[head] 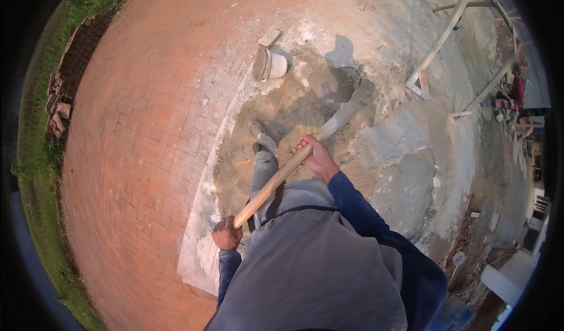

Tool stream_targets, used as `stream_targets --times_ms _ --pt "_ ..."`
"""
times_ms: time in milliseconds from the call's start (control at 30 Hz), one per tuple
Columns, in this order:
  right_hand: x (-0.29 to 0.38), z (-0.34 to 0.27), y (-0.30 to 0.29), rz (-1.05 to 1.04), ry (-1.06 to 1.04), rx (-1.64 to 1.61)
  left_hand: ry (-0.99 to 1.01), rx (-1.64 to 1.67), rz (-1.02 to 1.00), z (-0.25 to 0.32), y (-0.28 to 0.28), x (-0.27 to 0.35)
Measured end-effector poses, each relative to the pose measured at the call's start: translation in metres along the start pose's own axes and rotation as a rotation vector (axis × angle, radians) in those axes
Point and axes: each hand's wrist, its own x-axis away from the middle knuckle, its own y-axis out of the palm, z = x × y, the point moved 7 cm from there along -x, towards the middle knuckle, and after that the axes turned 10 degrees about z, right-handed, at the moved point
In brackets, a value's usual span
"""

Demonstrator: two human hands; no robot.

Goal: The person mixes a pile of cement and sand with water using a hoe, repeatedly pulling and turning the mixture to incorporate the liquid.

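A long wooden handle (275, 181) runs diagonally across my front, its far part coated with grey mortar. My left hand (227, 234) is closed around its near end, at the lower left. Farther up the shaft, my right hand (315, 154) grips it. The far end of the tool reaches a patch of wet mortar (304, 106) on the ground; the blade is hard to make out there, so its kind cannot be told. My booted foot (257, 130) stands in the mortar, left of the handle.
A mortar-stained bucket (271, 64) lies beyond my foot, beside a block (269, 37). Red brick paving (145, 132) spreads left, with stacked bricks (81, 55) by the grass. Wooden props (443, 40) stand at upper right. Another person (514, 90) sits far right.
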Motion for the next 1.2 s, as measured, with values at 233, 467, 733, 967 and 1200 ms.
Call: stream_targets --times_ms 233,467,733,967,1200 --pt "-0.164 -0.153 0.168 0.32 -0.523 0.653 -0.182 0.091 -0.613 0.012 0.116 -0.236" --pt "-0.354 -0.244 0.326 0.334 -0.826 0.874 -0.675 0.981 -0.762 0.107 0.309 -0.389" --pt "-0.792 -0.189 0.199 0.216 -0.404 0.948 -1.122 1.069 -0.655 0.099 0.682 -0.507" --pt "-0.856 -0.181 0.135 0.419 -0.238 1.286 -1.325 1.193 -0.604 0.133 0.752 -0.493" --pt "-0.846 -0.234 0.208 0.293 -0.418 1.245 -1.334 1.313 -0.637 0.158 0.736 -0.542"
